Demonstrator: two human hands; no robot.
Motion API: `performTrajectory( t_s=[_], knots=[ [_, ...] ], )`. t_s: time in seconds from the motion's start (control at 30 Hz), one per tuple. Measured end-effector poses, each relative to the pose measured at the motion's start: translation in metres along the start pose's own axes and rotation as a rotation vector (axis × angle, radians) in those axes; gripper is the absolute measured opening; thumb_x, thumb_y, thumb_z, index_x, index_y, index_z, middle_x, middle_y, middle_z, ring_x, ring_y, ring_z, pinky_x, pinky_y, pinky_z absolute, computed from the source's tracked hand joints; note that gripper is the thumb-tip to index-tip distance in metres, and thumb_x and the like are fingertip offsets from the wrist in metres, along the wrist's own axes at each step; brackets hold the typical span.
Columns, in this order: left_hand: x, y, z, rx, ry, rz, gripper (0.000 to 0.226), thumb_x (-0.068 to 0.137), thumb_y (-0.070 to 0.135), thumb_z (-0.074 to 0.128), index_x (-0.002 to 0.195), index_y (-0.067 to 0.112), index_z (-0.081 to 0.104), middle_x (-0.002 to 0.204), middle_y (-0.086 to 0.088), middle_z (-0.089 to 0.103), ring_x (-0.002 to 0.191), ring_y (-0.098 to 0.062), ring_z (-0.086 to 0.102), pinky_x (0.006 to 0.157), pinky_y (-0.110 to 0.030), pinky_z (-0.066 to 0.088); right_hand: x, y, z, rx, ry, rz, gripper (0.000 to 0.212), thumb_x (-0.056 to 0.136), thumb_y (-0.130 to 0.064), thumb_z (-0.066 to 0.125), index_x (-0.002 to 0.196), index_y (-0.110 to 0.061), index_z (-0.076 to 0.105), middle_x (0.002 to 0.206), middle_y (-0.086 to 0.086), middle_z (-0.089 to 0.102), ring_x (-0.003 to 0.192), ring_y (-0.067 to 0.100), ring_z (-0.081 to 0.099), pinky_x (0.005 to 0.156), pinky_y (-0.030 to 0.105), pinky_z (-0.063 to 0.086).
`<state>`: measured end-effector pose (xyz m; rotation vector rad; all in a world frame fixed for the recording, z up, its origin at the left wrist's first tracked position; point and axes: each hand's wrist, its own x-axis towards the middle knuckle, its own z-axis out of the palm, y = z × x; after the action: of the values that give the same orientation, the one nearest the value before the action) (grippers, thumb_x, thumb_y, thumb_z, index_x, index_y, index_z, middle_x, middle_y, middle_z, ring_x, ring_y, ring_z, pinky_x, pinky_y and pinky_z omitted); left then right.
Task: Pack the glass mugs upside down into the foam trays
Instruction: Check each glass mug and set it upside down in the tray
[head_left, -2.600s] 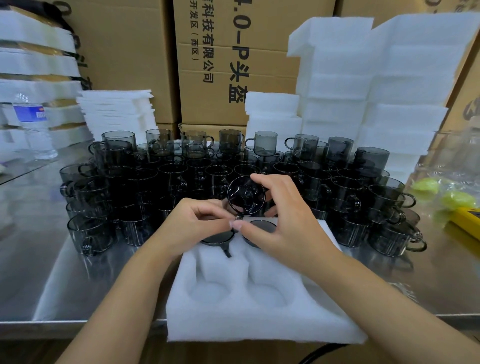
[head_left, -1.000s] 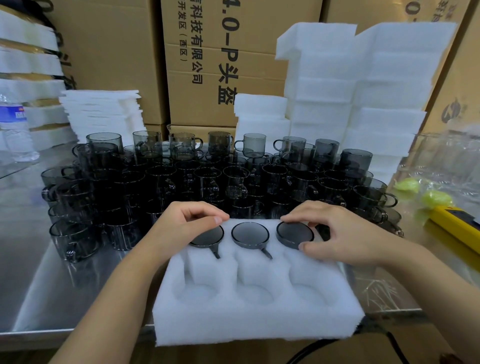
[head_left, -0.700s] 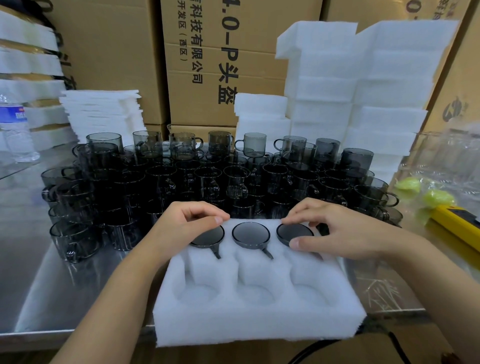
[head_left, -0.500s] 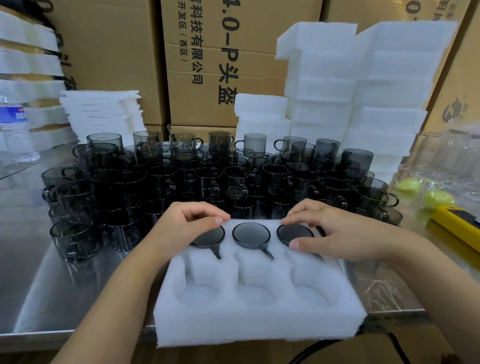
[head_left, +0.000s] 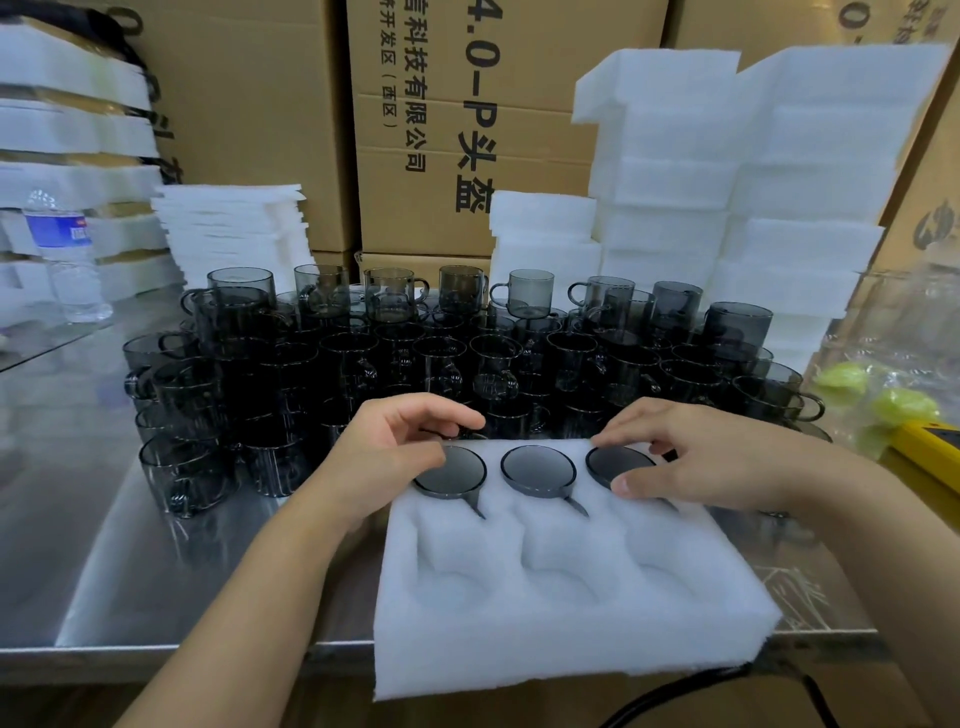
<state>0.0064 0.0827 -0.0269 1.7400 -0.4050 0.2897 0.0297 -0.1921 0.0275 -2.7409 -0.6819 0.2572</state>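
Far left on steel table (head_left: 78, 467): water bottle (head_left: 67, 254), idle. Next, stack of thin foam sheets (head_left: 228, 234), probably liners kept within reach. Behind, cartons (head_left: 415, 130). Across mid-table: crowd of loose mugs (head_left: 363, 364), smoky glass, mouths up, parked just behind the work spot for short reaches.

Left hand (head_left: 395, 452): curled over far-left edge of left mug (head_left: 454, 475), thumb on the upturned base, forefinger hooked past the far rim. Reads as a pinch, likely steadying or pressing down into the foam. Left mug: upside down in far-left pocket of foam tray (head_left: 571, 623), with handle tucked in a slot toward the near side. Middle mug (head_left: 538, 470): same pose, far-middle pocket, untouched. Right mug (head_left: 615, 462): far-right pocket, base up.

Right hand (head_left: 717, 457): pinching that base, thumb on near edge, forefinger on far edge, probably twisting to line handle with slot; handle itself hidden under the hand.

Near row of three pockets unfilled, so roughly half of this tray done. Tray overhanging the table's near edge a little; worth watching while pushing down.

Further right: tall stacks of spare foam trays (head_left: 727, 182) at back, yellow device (head_left: 930, 447) at table edge, clear bags (head_left: 893, 332) with green bits, contents unclear.
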Motion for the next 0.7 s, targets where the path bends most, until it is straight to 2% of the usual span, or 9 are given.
performTrajectory(
  t_s=[0.17,0.23,0.3,0.37,0.5,0.57,0.6,0.63,0.7],
  knots=[
    [0.006,-0.003,-0.004,-0.072,0.417,0.013,0.053,0.078,-0.018,0.046,0.06,0.025,0.072,0.067,0.008,0.071,0.062,0.004,0.061,0.056,-0.008,0.044,0.0,-0.01,-0.007,-0.109,-0.046,0.006,0.043,0.082,-0.047,0.062,0.124,-0.044,0.054,0.122,-0.031,0.041,0.103,-0.007,0.045,0.091,0.02,0.036],
    [0.008,-0.006,-0.006,-0.014,0.544,0.005,0.052,0.079,-0.012,0.048,0.055,0.029,0.069,0.064,0.01,0.07,0.056,0.004,0.057,0.053,-0.01,0.044,0.0,-0.02,-0.012,-0.197,-0.037,-0.013,0.037,0.082,-0.048,0.059,0.117,-0.037,0.06,0.119,-0.023,0.051,0.103,-0.001,0.051,0.091,0.022,0.042],
    [0.009,-0.01,-0.007,0.036,0.613,-0.023,0.052,0.08,-0.007,0.049,0.053,0.033,0.068,0.062,0.012,0.068,0.049,0.001,0.049,0.048,-0.017,0.04,0.003,-0.033,-0.015,-0.195,0.042,-0.039,0.033,0.083,-0.051,0.056,0.109,-0.031,0.065,0.104,-0.019,0.061,0.099,0.004,0.058,0.087,0.024,0.047],
    [0.01,-0.012,-0.007,0.039,0.674,-0.043,0.05,0.08,-0.004,0.049,0.053,0.034,0.068,0.059,0.012,0.068,0.047,0.0,0.047,0.048,-0.021,0.038,0.01,-0.047,-0.016,-0.131,0.14,-0.075,0.028,0.086,-0.05,0.056,0.11,-0.036,0.065,0.091,-0.027,0.059,0.092,-0.004,0.057,0.077,0.014,0.044],
    [0.008,-0.013,-0.007,0.109,0.729,-0.085,0.045,0.08,0.0,0.045,0.053,0.029,0.065,0.06,0.007,0.067,0.043,-0.001,0.05,0.052,-0.028,0.041,0.032,-0.076,-0.005,-0.163,0.24,-0.205,0.027,0.094,-0.026,0.048,0.112,-0.034,0.066,0.083,-0.025,0.054,0.07,-0.013,0.05,0.059,0.0,0.034],
    [0.007,-0.014,-0.005,0.184,0.709,-0.093,0.039,0.078,0.005,0.043,0.056,0.028,0.065,0.063,0.005,0.068,0.044,-0.009,0.049,0.052,-0.034,0.044,0.045,-0.09,0.006,-0.186,0.193,-0.231,0.032,0.096,-0.019,0.043,0.116,-0.029,0.065,0.088,-0.02,0.058,0.068,-0.012,0.05,0.058,0.002,0.035],
    [0.007,-0.015,-0.005,0.205,0.702,-0.094,0.037,0.076,0.007,0.042,0.058,0.028,0.065,0.064,0.006,0.068,0.044,-0.01,0.049,0.052,-0.034,0.046,0.053,-0.094,0.012,-0.203,0.156,-0.231,0.032,0.097,-0.018,0.041,0.117,-0.025,0.065,0.099,-0.013,0.064,0.078,-0.007,0.054,0.068,0.009,0.042],
    [0.007,-0.015,-0.005,0.21,0.696,-0.094,0.037,0.076,0.007,0.041,0.059,0.029,0.066,0.064,0.007,0.069,0.043,-0.009,0.049,0.051,-0.031,0.046,0.06,-0.097,0.017,-0.222,0.111,-0.21,0.03,0.098,-0.02,0.039,0.115,-0.02,0.065,0.109,-0.004,0.066,0.092,0.007,0.059,0.079,0.022,0.047],
    [0.008,-0.015,-0.005,0.175,0.66,-0.082,0.043,0.079,0.002,0.041,0.059,0.03,0.066,0.066,0.009,0.07,0.041,-0.005,0.049,0.046,-0.022,0.045,0.071,-0.099,0.022,-0.22,0.05,-0.158,0.034,0.101,-0.027,0.036,0.106,-0.01,0.065,0.108,0.007,0.066,0.098,0.026,0.059,0.082,0.035,0.049]
  ],
)
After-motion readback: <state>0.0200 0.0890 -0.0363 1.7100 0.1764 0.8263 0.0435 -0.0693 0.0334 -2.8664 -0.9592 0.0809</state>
